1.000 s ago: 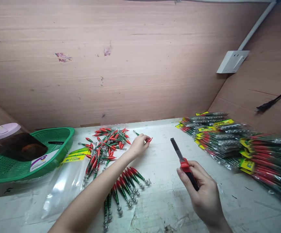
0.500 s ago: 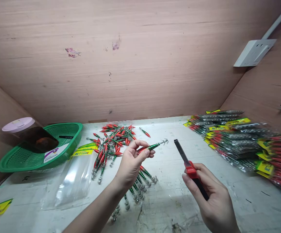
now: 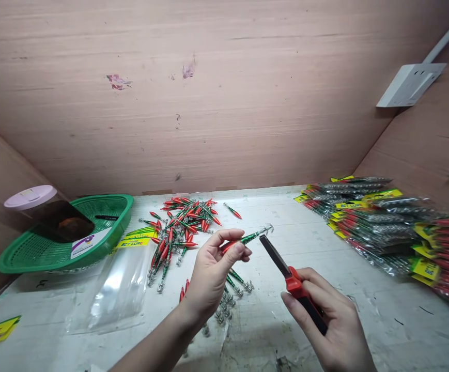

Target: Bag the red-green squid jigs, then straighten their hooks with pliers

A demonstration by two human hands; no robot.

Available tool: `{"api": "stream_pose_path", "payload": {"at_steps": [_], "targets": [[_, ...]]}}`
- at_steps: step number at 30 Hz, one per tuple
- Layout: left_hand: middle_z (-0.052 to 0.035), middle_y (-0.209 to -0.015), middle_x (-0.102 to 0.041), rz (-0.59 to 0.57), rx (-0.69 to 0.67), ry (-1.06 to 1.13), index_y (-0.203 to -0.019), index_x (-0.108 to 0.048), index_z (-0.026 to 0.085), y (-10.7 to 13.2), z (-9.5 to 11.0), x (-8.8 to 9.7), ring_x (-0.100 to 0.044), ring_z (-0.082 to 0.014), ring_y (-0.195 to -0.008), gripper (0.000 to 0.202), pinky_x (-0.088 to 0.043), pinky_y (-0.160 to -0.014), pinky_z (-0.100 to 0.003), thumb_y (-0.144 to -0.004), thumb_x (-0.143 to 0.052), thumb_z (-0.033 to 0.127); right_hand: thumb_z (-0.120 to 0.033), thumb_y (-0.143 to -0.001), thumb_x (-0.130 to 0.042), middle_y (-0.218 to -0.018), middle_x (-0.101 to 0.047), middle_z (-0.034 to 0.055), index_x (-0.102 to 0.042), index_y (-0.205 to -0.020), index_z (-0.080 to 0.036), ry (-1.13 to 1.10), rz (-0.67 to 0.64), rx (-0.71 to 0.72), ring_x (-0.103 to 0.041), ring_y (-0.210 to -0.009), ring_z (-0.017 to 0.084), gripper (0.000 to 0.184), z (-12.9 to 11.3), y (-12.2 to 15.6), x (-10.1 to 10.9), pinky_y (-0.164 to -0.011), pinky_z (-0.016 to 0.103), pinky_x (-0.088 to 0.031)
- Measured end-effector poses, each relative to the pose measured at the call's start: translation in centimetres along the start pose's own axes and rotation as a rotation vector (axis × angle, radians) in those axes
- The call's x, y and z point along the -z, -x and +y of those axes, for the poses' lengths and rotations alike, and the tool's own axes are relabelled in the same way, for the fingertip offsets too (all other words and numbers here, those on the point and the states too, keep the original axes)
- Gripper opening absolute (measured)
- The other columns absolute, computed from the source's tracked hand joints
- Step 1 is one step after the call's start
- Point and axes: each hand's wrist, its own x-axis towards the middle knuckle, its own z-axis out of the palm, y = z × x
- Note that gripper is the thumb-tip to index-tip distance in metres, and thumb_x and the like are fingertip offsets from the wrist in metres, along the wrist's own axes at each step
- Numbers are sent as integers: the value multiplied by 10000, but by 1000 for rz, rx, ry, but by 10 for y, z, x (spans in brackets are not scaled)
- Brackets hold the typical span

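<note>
Between thumb and fingers, my left hand (image 3: 214,266) pinches a red and green fishing lure (image 3: 250,237) by its red end, with the hooked tip pointing right. My right hand (image 3: 330,320) is closed around the red and black handle of a utility knife (image 3: 294,283). Its dark blade end points up and left, close to the lure's hooks; I cannot tell whether they touch. A pile of similar lures (image 3: 187,214) lies behind my left hand. More lures (image 3: 228,299) lie with their hooks toward me, partly hidden under my left wrist.
At the left stands a green basket (image 3: 121,219) holding a lidded cup of dark drink (image 3: 59,219). Clear plastic bags (image 3: 118,289) with yellow headers lie beside it. Packaged lures (image 3: 379,227) are stacked along the right. A white socket (image 3: 412,85) is fixed to the wall.
The utility knife has moved left and slightly down, bringing its tip close to the lure's hooks. My left hand has shifted slightly right with the lure.
</note>
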Motion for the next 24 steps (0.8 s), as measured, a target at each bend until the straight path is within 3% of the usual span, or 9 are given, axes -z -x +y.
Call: {"api": "stream_pose_path", "payload": {"at_steps": [2,5,8,11,15,17,19,22,24], "targets": [[15,-654,-626,-12,45,7,-922,-693,174,0,0,-1,-565,-62,-618,262,-438,-597,-159,-738,-773,343,-211,-889,-561,-831,-584,30,-586,-780,-209,1,-6,4,-597,-737,147,112,0,0,0,-619,207,-479],[4,-687,-593,5,79,-27,-934,-678,151,-4,-5,1,-464,-45,-546,318,-362,-516,-161,-794,-690,436,-197,-882,-560,-813,-585,32,-578,-764,-203,-6,-23,15,-595,-715,150,119,0,-1,2,-614,215,-486],[-33,-796,-591,-30,-23,-430,-1047,-625,147,-18,-15,13,-491,-84,-610,369,-391,-555,-200,-939,-434,444,-192,-878,-548,-795,-581,26,-556,-727,-200,-28,-81,46,-586,-681,141,152,0,-3,9,-590,215,-483],[-75,-909,-632,-244,-169,-999,-1021,-624,150,-38,-29,34,-566,-152,-810,303,-457,-735,-276,-963,-372,309,-194,-876,-548,-800,-585,25,-553,-715,-200,-29,-74,64,-584,-672,136,162,1,-3,16,-577,211,-478],[-40,-780,-667,-519,-166,-1260,-760,-673,185,-54,-40,60,-570,-201,-851,116,-448,-821,-334,-836,-587,181,-195,-872,-560,-804,-585,24,-574,-735,-206,0,9,70,-590,-679,138,138,3,-3,20,-581,205,-479],[-40,-803,-677,-611,-176,-1364,-763,-685,198,-59,-40,65,-566,-217,-893,83,-444,-856,-355,-822,-626,196,-193,-871,-567,-810,-587,24,-578,-741,-208,7,25,78,-593,-682,138,131,4,-2,20,-588,203,-482],[-69,-946,-681,-631,-196,-1452,-875,-691,192,-72,-39,62,-553,-233,-986,90,-431,-917,-390,-849,-614,229,-189,-872,-569,-812,-589,24,-579,-745,-209,8,41,74,-593,-685,138,128,5,-2,19,-590,202,-482],[-129,-1181,-609,-539,-206,-1543,-1075,-635,146,-108,-41,50,-522,-258,-1124,209,-409,-982,-476,-912,-529,223,-191,-880,-558,-805,-584,29,-578,-745,-205,4,60,58,-591,-690,143,137,8,-2,18,-594,209,-485],[-104,-1220,-585,-479,-175,-1538,-1140,-594,151,-139,-46,41,-556,-249,-1112,264,-456,-948,-486,-912,-557,279,-198,-886,-548,-807,-583,38,-578,-744,-201,8,60,46,-590,-700,152,144,11,-3,17,-595,221,-489]]}}
